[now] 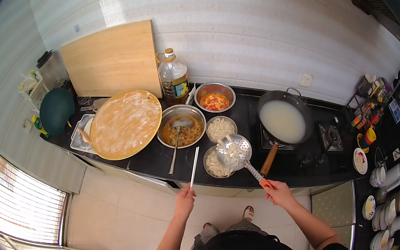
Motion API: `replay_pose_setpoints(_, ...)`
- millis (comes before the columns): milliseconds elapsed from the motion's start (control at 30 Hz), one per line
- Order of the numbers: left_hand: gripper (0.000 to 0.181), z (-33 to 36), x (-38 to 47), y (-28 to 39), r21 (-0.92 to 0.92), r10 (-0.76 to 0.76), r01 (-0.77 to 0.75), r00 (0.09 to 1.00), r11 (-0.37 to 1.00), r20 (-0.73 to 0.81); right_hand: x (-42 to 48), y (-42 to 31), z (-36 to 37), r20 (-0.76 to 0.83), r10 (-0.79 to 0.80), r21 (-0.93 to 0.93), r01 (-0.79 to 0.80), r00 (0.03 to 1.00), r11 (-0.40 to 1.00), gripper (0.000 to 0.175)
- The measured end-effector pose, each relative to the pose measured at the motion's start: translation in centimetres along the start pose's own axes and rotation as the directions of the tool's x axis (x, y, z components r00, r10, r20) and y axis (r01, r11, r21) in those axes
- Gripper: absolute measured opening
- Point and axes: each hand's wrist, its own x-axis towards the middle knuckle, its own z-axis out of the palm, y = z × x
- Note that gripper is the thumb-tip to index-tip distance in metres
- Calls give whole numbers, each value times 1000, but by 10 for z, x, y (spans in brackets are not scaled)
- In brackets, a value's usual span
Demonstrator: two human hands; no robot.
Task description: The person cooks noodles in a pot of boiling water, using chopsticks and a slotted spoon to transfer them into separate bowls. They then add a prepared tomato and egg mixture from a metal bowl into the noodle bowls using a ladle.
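My left hand (pixel 185 201) grips a pair of light chopsticks (pixel 195 168), their tips pointing up over the counter's front edge. In my right hand (pixel 279 192) is the orange handle of a perforated metal skimmer (pixel 246 145). Pale noodles (pixel 234 153) lie in the skimmer, which is tilted over the rim of a metal bowl of noodles (pixel 215 165). Behind it stands a second bowl of noodles (pixel 221 128). A wok (pixel 282 120) with cloudy, whitish liquid rests on the left burner, its wooden handle towards me.
A vegetable stew bowl (pixel 183 142) holds a ladle; a tomato dish bowl (pixel 215 97) stands behind. Left are a floured round board (pixel 125 124), an oil bottle (pixel 173 77) and a leaning wooden board (pixel 113 62). A second burner (pixel 331 136) and stacked dishes (pixel 383 216) are at right.
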Motion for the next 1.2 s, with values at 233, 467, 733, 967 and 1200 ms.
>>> replay_pose_setpoints(233, 30, -2, 9, -8, 112, 58, -63, 997, 992, 50, 7, 24, 29, -192, -265, -274, 208, 945, 939, 31)
replay_pose_setpoints(467, 30, 4, 12, -5, 169, 77, -88, 995, 982, 70, 8, 20, 44, -239, -250, -319, 167, 938, 933, 34)
replay_pose_setpoints(733, 30, 3, 23, -20, 319, 168, -187, 982, 929, 86, -4, 9, 47, -259, -449, -602, 220, 855, 767, 37)
replay_pose_setpoints(967, 29, 6, 23, -23, 364, 232, -244, 970, 899, 77, -8, 11, 43, -225, -527, -684, 252, 820, 684, 41)
replay_pose_setpoints(1200, 31, 12, 24, -22, 300, 203, -209, 978, 931, 51, 2, 25, 26, -308, -655, -488, 476, 690, 731, 38)
